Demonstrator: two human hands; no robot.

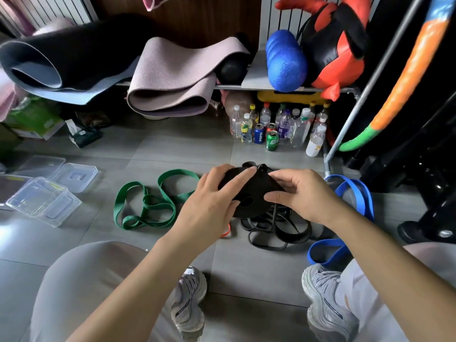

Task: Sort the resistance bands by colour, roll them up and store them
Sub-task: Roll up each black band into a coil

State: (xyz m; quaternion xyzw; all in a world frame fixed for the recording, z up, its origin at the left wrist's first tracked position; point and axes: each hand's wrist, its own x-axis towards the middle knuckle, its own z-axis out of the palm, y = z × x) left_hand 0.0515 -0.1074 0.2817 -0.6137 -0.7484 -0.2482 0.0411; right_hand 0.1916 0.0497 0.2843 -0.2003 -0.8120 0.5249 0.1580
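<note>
Loose green resistance bands [155, 208] sprawled across the grey tiled floor [187, 144] at nine o'clock, with a tangle of black bands [293, 238] at centre and blue bands [364, 196] at three o'clock. Clear plastic containers [44, 196] lay farther out at nine, while bottles and cans [278, 127] stood at one o'clock.

One camera only, worn on my head, and it looks forward and steeply down over my own arms [148, 280]. It sits close: my left hand [212, 201] and my right hand [303, 196] meet round the black roll [256, 191] just above the middle of the frame, and my knees [86, 272] and shoes [190, 297] fill the bottom edge. The lens is wide, so further off it takes in the grey floor [172, 146] and, across the top, the shelf [254, 77] with its curved-looking rack pole [383, 58] at right
</note>
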